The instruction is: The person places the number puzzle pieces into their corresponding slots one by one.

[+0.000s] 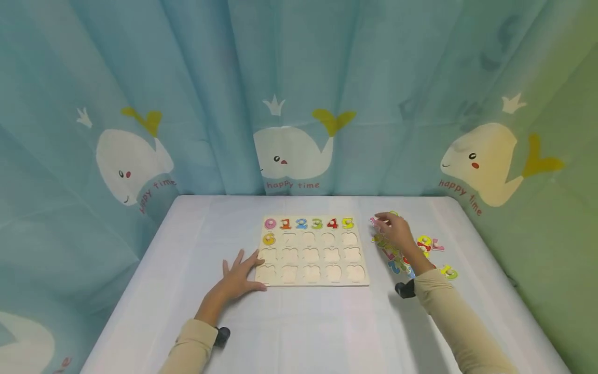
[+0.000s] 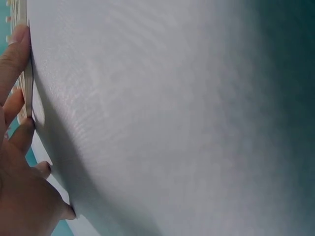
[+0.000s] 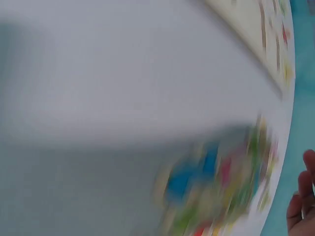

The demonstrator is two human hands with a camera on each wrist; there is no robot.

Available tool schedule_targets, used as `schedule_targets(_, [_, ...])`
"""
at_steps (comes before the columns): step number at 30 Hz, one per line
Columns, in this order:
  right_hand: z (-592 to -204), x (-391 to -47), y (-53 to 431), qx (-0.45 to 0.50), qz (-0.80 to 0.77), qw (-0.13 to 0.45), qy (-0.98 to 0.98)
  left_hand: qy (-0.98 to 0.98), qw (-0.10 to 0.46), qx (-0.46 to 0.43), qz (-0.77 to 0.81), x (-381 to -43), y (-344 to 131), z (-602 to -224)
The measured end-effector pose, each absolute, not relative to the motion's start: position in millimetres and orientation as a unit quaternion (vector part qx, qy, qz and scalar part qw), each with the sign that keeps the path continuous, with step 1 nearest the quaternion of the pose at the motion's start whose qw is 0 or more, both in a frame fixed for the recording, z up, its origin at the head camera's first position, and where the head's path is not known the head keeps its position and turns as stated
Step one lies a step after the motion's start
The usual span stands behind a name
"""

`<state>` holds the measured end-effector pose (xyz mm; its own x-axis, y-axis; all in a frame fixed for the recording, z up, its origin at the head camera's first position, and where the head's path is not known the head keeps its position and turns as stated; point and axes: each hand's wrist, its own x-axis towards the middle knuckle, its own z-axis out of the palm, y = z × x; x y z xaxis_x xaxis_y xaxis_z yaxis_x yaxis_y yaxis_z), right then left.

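Note:
A wooden number puzzle board (image 1: 299,246) lies on the table, its top row holding coloured digits 0 to 5 and a yellow 6 (image 1: 269,239) starting the second row. The other recesses are bare wood. My left hand (image 1: 240,278), fingers spread, rests at the board's left edge with fingertips touching it; the left wrist view shows these fingers (image 2: 17,54) against the board's side. My right hand (image 1: 396,232) is over the heap of loose puzzle pieces (image 1: 390,252), its fingertips near a pink piece (image 1: 374,222). In the right wrist view, its fingers (image 3: 306,189) are partly cut off, with nothing visibly held.
Further loose pieces lie right of the heap: a red and yellow one (image 1: 424,241), a pink one (image 1: 437,244) and a yellow-green one (image 1: 449,272). A white cloth covers the table (image 1: 299,327). Behind it hangs a blue curtain (image 1: 289,67) with whales.

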<state>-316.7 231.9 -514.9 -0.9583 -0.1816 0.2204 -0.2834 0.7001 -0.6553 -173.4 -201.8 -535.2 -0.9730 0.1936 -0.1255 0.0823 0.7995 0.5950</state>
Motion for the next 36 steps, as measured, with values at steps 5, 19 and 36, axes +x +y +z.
schedule_targets(5, [-513, -305, 276, 0.027, 0.395, 0.009, -0.918, 0.943, 0.088, 0.080, 0.312, -173, -205, -537])
schedule_targets(19, [-522, -282, 326, -0.072, 0.385, 0.024, -0.920, 0.942, 0.093, 0.069, 0.314, -171, -203, -535])
schedule_targets(36, [-523, -258, 385, -0.061, 0.329, 0.035, -0.942, 0.944, 0.096, 0.081, 0.305, -173, -203, -535])
